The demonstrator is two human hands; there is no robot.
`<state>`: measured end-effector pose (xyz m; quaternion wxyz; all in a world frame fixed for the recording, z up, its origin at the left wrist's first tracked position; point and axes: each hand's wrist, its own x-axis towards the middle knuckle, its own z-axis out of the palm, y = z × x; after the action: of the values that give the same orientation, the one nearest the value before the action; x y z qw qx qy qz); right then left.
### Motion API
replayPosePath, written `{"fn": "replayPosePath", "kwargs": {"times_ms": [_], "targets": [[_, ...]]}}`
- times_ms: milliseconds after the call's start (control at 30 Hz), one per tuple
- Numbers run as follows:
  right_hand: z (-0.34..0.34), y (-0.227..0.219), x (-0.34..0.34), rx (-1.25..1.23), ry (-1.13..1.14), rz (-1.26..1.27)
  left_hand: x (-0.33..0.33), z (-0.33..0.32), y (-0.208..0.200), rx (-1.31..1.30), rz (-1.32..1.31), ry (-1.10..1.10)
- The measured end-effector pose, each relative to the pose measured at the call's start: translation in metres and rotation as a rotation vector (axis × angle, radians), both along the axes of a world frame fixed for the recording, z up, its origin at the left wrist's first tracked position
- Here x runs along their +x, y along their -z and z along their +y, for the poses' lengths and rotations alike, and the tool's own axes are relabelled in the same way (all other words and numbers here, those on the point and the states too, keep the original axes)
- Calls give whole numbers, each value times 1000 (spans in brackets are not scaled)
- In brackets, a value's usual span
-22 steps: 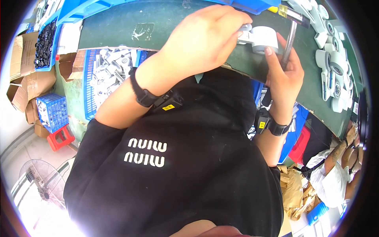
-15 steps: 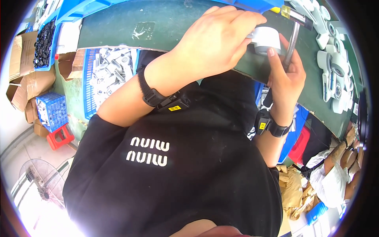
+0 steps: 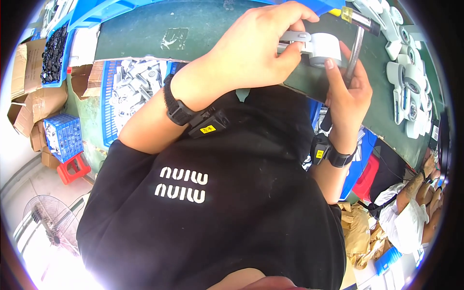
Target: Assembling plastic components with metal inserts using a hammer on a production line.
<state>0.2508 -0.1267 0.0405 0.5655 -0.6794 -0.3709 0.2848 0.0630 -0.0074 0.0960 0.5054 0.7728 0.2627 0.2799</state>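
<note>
At table edge (image 3: 299, 89), both hands, left hand (image 3: 256, 48) and right hand (image 3: 348, 92), clamp white part (image 3: 324, 48).

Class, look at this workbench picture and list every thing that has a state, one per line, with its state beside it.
left hand: closed around the white part, pressing it on the green bench
right hand: wrapped around the hammer's handle, thumb on the white part
white part: held between both hands
hammer: held, head up beside the part
green bench: mostly bare near the hands
blue crate: filled with grey parts
</note>
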Motion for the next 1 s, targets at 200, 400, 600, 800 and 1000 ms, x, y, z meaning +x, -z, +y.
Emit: {"fn": "replayPosePath", "kwargs": {"times_ms": [200,400,600,800,1000], "targets": [[2,1,-1,37,-11,14,-3,9,26,463,-90,-13],[1,1,2,-9,-3,-10,-3,11,29,1094,54,-15],[1,2,3,7,-15,-16,3,10,69,719,-132,-92],[1,1,1,19,-11,-7,6,6,77,814,-145,-143],[1,1,0,23,-10,0,4,4,84,918,-104,-189]]}}
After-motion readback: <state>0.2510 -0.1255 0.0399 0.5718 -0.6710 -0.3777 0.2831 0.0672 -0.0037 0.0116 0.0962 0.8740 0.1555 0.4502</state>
